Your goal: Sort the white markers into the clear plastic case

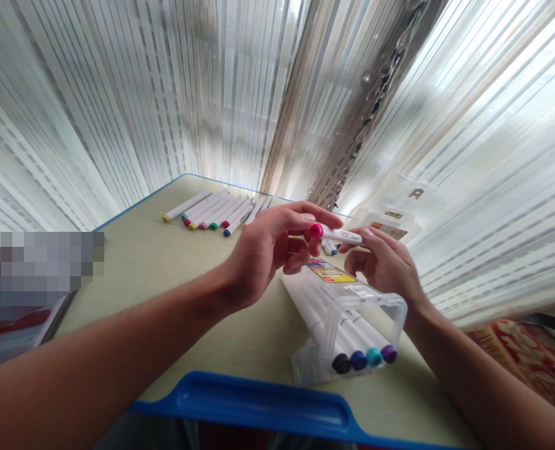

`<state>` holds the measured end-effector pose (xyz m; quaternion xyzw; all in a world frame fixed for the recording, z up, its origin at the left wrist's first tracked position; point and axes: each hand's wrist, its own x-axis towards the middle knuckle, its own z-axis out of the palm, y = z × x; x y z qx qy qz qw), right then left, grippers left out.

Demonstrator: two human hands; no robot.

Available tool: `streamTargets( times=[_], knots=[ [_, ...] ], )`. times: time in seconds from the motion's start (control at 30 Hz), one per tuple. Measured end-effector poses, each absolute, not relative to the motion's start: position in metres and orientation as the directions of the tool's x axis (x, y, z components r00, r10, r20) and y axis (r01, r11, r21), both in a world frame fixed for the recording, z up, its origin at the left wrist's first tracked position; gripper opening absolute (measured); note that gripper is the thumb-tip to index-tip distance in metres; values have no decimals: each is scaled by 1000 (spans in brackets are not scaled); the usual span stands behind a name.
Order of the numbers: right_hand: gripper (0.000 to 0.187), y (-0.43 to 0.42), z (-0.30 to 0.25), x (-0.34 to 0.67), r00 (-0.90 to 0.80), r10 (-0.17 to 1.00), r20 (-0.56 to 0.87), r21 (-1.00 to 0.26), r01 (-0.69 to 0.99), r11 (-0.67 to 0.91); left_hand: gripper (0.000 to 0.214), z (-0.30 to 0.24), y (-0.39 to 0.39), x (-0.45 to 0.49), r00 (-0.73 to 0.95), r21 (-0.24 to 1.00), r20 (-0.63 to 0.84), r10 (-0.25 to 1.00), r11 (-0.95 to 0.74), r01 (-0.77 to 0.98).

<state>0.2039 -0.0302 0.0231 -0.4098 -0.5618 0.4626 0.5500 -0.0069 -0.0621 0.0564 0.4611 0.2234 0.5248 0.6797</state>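
Both my hands hold one white marker with a pink cap above the desk. My left hand pinches the pink cap end between thumb and fingers. My right hand grips the white barrel at the other end. Just below them lies a clear plastic marker case with several markers inside, their black, blue, teal and purple caps facing me. A row of several loose white markers with coloured caps lies at the far side of the desk.
The beige desk has a blue rim with a handle-like lip at the near edge. White sheer curtains hang behind. A packet lies at the far right. A patterned red cloth is off the desk's right side.
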Motion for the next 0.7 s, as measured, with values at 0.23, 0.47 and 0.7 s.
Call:
streamTargets(
  times=[0.23,0.47,0.7],
  knots=[
    [21,-33,24,204,-84,979,186,-982,-36,184,22,56,-60,-6,363,859,213,907,3,-512],
    [23,-34,22,204,-116,987,107,-994,-6,107,21,56,-62,-7,385,854,249,889,-14,-520],
    [28,-36,23,205,-163,981,107,-992,43,115,19,56,-64,-6,429,883,315,847,-96,-460]
  ],
)
